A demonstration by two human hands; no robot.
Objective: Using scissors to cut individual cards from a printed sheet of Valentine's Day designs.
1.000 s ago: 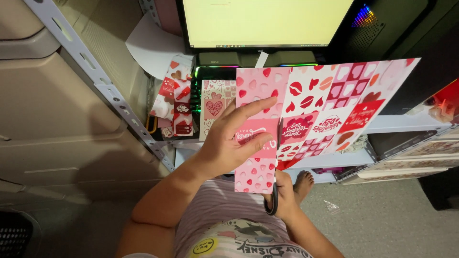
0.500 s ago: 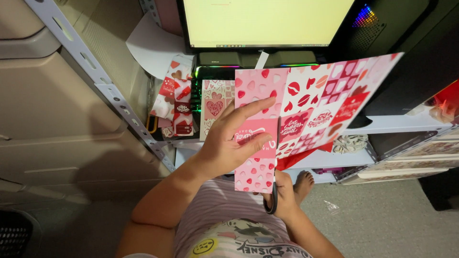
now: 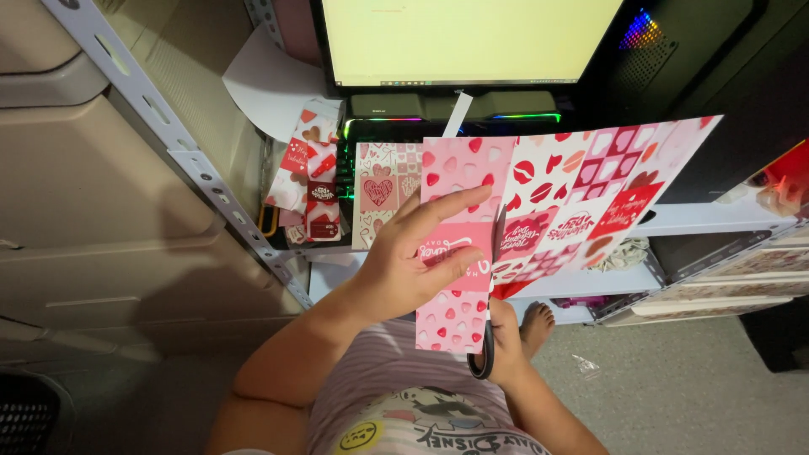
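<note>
Leftmost, a grey shelf post (image 3: 181, 156) slants down past beige drawers (image 3: 101, 244), and a few cut cards (image 3: 310, 181) lie on the desk edge beside a lit keyboard (image 3: 371, 126) under the monitor (image 3: 468, 40). Next comes the left hand (image 3: 413, 261), forearm reaching up from the lap, wrist bent back, thumb on the near face and fingers spread flat across the pink strip of the sheet (image 3: 539, 202), pinching it firmly. That printed sheet of hearts and lips is held up in the air before the desk, its right part tilting up and away unsupported. Below it the right hand (image 3: 506, 341) is clenched around the black handles of the scissors (image 3: 487, 337), mostly hidden behind the paper, with the blades running up along the line between the pink strip and the next panel. To cut well here, I would judge it best to keep the paper taut near the blades, follow the printed border closely, and keep the left fingers clear of the cutting line
</note>
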